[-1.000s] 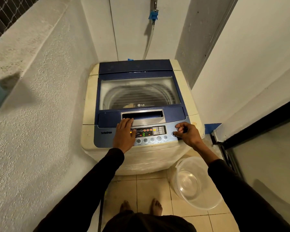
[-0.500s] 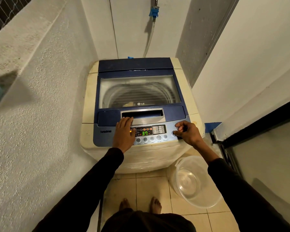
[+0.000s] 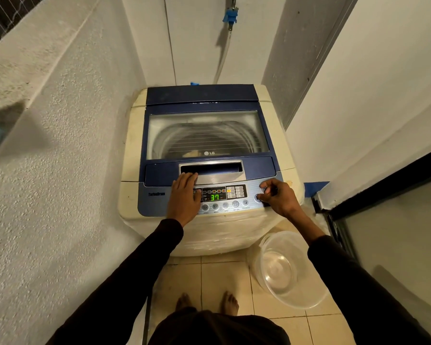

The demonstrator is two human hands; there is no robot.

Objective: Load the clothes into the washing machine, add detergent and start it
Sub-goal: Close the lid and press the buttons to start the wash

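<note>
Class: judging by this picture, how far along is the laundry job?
Done: the lid is closed and the display shows a green 37. In hand: the right hand is at the right-end buttons; the left hand rests on the panel. Left: whether the cycle has started cannot be told.

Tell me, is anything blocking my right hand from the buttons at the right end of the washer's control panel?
Nothing visible does. The right hand is already on the right end of the control panel, fingers curled over the round buttons. The left hand lies apart, left of the display.
</note>
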